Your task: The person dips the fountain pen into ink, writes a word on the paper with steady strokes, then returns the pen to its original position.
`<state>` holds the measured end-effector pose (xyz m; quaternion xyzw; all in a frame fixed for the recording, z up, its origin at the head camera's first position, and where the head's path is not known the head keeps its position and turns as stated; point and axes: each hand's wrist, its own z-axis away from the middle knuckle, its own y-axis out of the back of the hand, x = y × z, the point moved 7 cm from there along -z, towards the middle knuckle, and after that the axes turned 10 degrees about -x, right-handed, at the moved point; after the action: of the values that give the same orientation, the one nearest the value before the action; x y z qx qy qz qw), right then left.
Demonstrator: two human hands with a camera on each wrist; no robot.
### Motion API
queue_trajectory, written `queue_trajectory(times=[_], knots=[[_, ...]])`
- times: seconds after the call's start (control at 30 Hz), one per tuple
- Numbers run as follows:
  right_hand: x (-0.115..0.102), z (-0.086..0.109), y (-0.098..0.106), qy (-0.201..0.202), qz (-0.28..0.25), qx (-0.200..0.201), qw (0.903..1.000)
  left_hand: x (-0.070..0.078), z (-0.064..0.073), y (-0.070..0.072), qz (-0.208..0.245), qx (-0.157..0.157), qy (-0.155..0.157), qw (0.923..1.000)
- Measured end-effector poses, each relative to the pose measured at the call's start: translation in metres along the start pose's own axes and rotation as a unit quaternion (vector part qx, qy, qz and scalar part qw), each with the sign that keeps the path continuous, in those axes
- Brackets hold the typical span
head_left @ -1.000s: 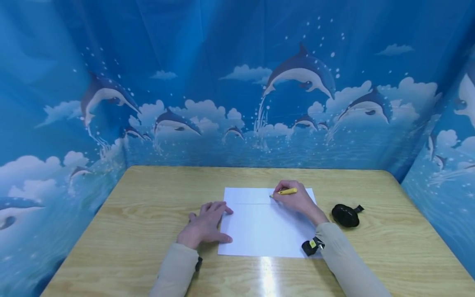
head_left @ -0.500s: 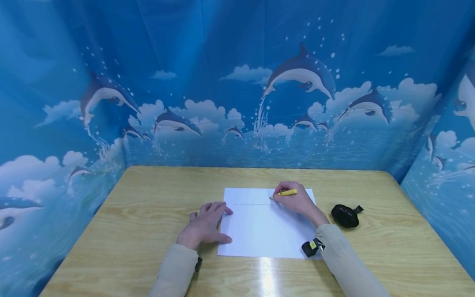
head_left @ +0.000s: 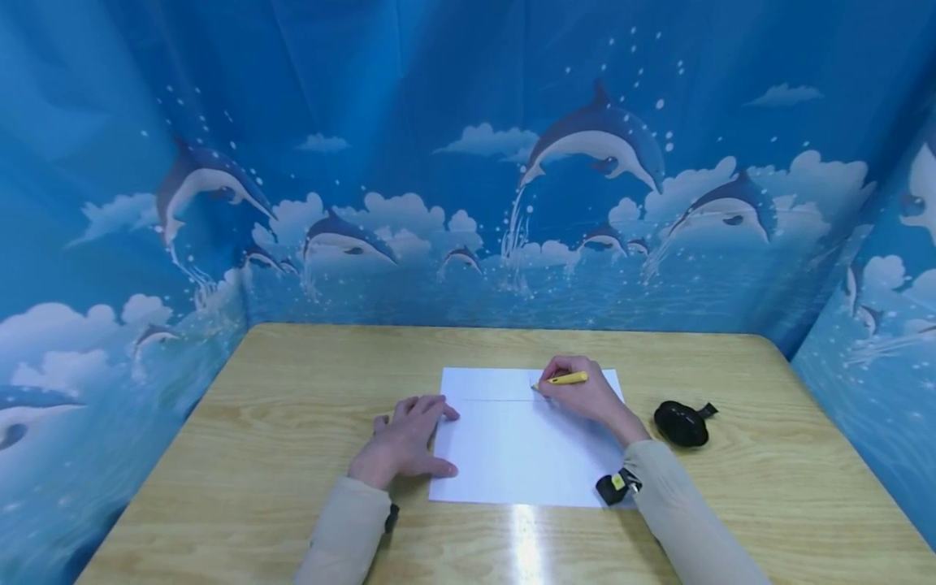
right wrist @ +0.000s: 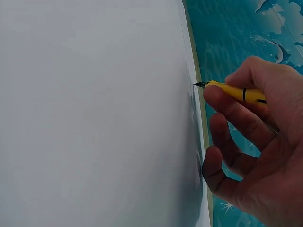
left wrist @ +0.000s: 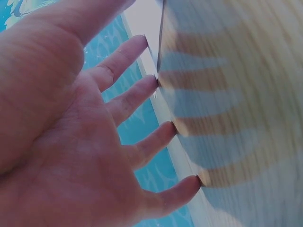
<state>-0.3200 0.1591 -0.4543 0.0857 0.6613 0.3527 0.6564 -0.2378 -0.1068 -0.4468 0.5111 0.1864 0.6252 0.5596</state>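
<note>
A white sheet of paper (head_left: pixel 512 455) lies on the wooden table, with a thin straight line drawn across its upper part. My right hand (head_left: pixel 581 396) pinches a yellow fountain pen (head_left: pixel 570 378) between thumb and fingers, its dark nib at the paper near the line's right end. In the right wrist view the pen (right wrist: pixel 236 92) shows a black ring on its barrel, and the other fingers curl loosely below. My left hand (head_left: pixel 404 443) rests spread at the sheet's left edge, thumb and index finger over the paper; its other fingertips (left wrist: pixel 187 189) touch the table.
Right of the paper sits a shiny black oval object (head_left: pixel 681 424) with a small tab. A black wrist camera (head_left: pixel 611 487) on my right wrist overlaps the sheet's lower right corner. Blue dolphin-print curtains (head_left: pixel 439 162) stand behind the table and at both sides.
</note>
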Motion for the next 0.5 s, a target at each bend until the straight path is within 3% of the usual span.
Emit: queue_trajectory(times=[0.5], knots=[[-0.0004, 0.0036, -0.0014, 0.002, 0.002, -0.004, 1.0, 0.0019, 0.0018, 0.0006, 0.004, -0.002, -0.001, 1.0]])
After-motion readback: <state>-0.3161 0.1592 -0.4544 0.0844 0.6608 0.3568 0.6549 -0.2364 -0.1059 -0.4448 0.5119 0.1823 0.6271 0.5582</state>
